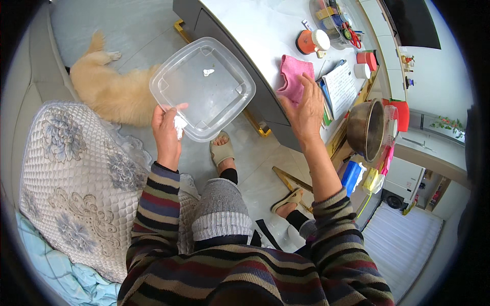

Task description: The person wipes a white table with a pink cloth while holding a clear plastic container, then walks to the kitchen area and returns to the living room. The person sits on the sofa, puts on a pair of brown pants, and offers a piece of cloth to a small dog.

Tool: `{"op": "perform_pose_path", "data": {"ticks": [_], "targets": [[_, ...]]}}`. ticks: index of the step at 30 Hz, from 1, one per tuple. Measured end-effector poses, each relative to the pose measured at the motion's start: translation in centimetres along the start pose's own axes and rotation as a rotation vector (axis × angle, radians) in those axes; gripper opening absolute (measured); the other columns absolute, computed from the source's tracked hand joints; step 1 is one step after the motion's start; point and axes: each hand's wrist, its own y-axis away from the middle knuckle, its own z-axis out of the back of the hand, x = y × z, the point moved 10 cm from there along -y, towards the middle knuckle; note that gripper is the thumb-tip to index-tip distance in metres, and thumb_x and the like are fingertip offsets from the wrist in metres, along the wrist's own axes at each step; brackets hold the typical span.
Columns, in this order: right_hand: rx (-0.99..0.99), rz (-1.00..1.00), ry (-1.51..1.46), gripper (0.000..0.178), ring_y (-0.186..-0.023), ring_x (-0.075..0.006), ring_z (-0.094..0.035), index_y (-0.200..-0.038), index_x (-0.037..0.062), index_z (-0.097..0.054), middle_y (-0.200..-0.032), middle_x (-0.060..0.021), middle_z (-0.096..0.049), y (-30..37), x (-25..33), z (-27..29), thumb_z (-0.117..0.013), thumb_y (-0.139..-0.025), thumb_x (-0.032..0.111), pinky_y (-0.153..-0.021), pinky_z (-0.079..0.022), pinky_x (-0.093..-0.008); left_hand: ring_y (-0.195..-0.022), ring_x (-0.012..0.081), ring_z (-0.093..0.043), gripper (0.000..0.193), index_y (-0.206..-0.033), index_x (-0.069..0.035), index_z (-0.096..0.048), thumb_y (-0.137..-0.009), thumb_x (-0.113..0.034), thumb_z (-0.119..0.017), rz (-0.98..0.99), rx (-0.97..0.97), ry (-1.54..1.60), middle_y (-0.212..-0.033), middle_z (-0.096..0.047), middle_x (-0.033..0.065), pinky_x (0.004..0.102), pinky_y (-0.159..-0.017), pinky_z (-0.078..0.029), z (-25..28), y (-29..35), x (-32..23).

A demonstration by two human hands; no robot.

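Observation:
My left hand [166,133] grips the near corner of a shallow, square clear plastic tray [214,109] with rounded corners. A crumpled white tissue [179,125] is also tucked in that hand, against the tray's edge. Inside the tray lies a small white scrap [208,72], with a tiny dark speck beside it. My right hand [305,113] is over the table's near edge, thumb and fingers apart, holding nothing. Just beyond it is a folded pink cloth [295,76] on the white table [255,35]; whether the fingertips touch it I cannot tell.
Papers [339,86], an orange-and-white jar [312,42] and a clear bin of small items [334,30] stand on the table. A metal pot [366,130] sits at right. A tan dog [115,89] lies on the floor left, by a quilted sofa cover [76,178].

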Motion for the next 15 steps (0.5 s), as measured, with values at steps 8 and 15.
{"op": "perform_pose_path", "data": {"ticks": [8,15], "targets": [[-0.127,-0.481,-0.661,0.023,-0.075,-0.0153,-0.062,-0.099,-0.0013,-0.064,-0.085,-0.0109,-0.068,-0.3,-12.3,-0.7,-0.059,-0.097,0.021,-0.072,-0.050,-0.0324,-0.051,0.0028,-0.042,0.009,-0.087,-0.011,-0.046,-0.094,-0.006,-0.049,0.002,-0.010,0.007,-0.101,-0.071,0.0166,0.0204,-0.039,-0.029,0.2,-0.1,0.4],[0.019,-0.323,-0.119,0.051,-0.086,-0.0302,-0.063,-0.104,-0.0024,-0.059,-0.099,-0.0186,-0.062,-0.3,-3.6,-1.2,-0.067,-0.087,0.046,-0.080,-0.049,-0.0401,-0.052,0.0033,-0.043,0.007,-0.089,-0.010,-0.047,-0.094,-0.006,-0.049,0.011,-0.004,-0.004,-0.101,-0.071,0.0167,0.0209,-0.040,-0.030,-0.1,0.1,0.1]]}}
